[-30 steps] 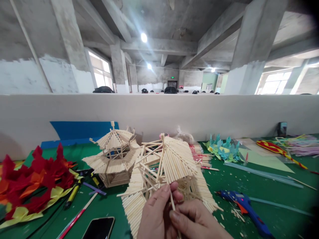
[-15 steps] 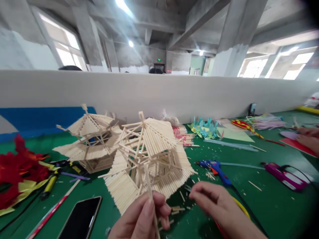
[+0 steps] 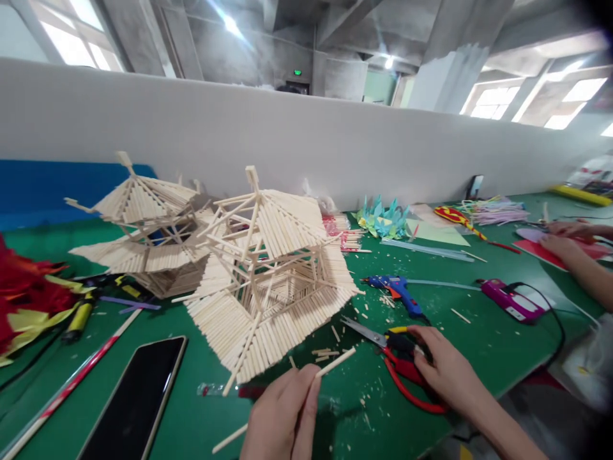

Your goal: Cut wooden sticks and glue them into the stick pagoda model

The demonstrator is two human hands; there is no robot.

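In the head view, two pavilion models built from thin pale wooden sticks are being shown on the green table [image 3: 479, 345]. The nearer model [image 3: 268, 281] is standing at the centre, tilted, with a ridged roof of sticks laid side by side and an open lattice frame. The farther model [image 3: 143, 223] is sitting at ten o'clock from it, close beside it.

One loose stick [image 3: 335, 362] is being pinched in the left hand [image 3: 282, 415] at six o'clock, with the fingers closed narrowly round it. The stick is slanting up towards two o'clock, just in front of the nearer model's lower edge.

One pair of scissors [image 3: 383, 338], with metal blades and red handles, is being gripped by the right hand [image 3: 447, 370] at four o'clock, fingers curled over the handles. The blades are lying on the table and pointing towards ten o'clock.

Two glue guns are lying beyond the right hand: a blue one [image 3: 397, 291] at twelve o'clock and a purple one [image 3: 510, 300] at two o'clock. One dark, glossy phone [image 3: 131, 399] is lying flat at eight o'clock.

Another person's hands [image 3: 562, 246] are being rested on red paper at three o'clock.
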